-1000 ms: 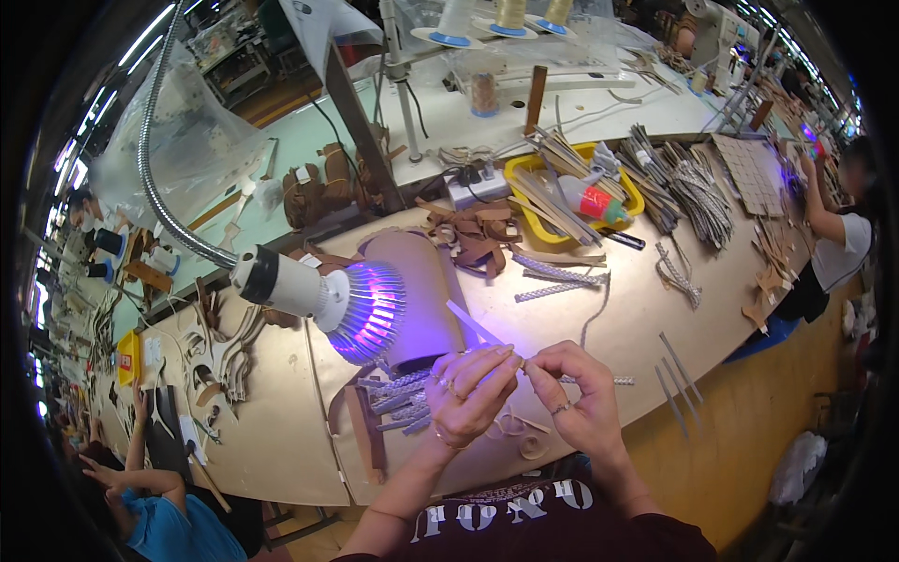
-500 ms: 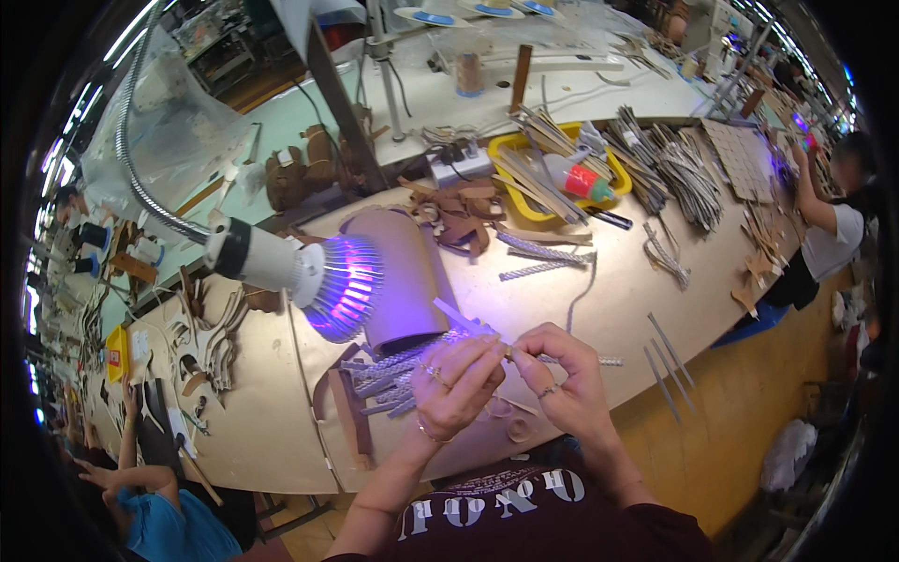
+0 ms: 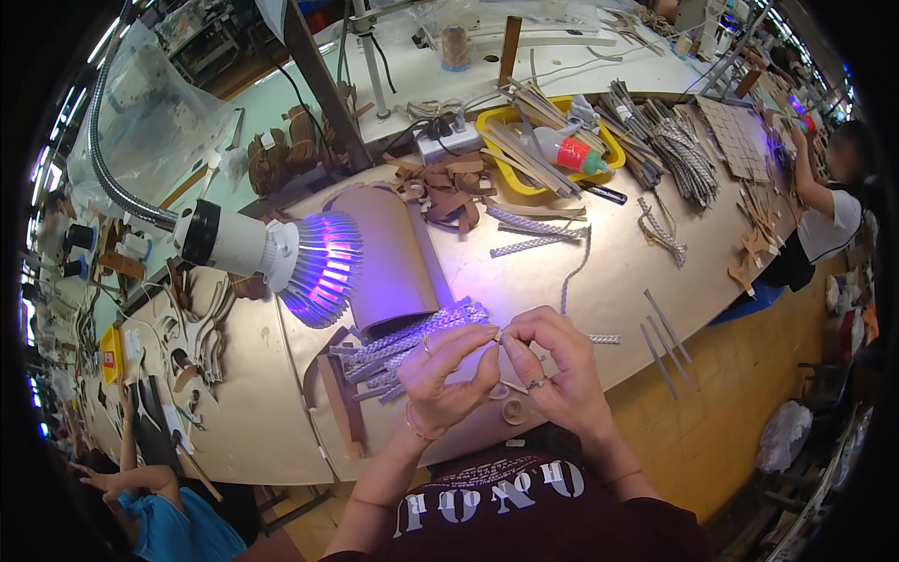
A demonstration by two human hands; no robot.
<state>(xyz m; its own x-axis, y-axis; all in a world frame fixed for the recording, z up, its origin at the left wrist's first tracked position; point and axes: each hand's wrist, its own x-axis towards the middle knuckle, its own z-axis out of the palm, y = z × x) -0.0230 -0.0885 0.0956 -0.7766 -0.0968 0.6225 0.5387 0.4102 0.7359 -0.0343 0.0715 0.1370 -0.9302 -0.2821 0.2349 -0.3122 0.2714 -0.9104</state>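
Note:
My left hand [image 3: 448,377] and my right hand [image 3: 559,367] meet over the near edge of the table. Thumb and forefinger of each are pinched together around a small piece, too little of which shows to name. Beside my left hand lies a heap of grey-white braided straps [image 3: 393,354], partly under the lamp's purple light. Just below the fingers, a small pale roll of tape or strip [image 3: 514,411] rests at the table edge. One braided strap end [image 3: 604,339] sticks out to the right of my right hand.
A lamp [image 3: 318,267] on a flexible neck hangs left of a brown curved block [image 3: 389,253]. Behind are brown leather scraps [image 3: 449,187] and a yellow tray [image 3: 613,150] holding strips and a bottle. Thin grey strips [image 3: 667,342] lie at the right edge. Co-workers sit on both sides.
The pale strip that stuck out above my left hand no longer shows there. My left fingers have curled, with the thumb lower and apart from the palm. The view has shifted slightly.

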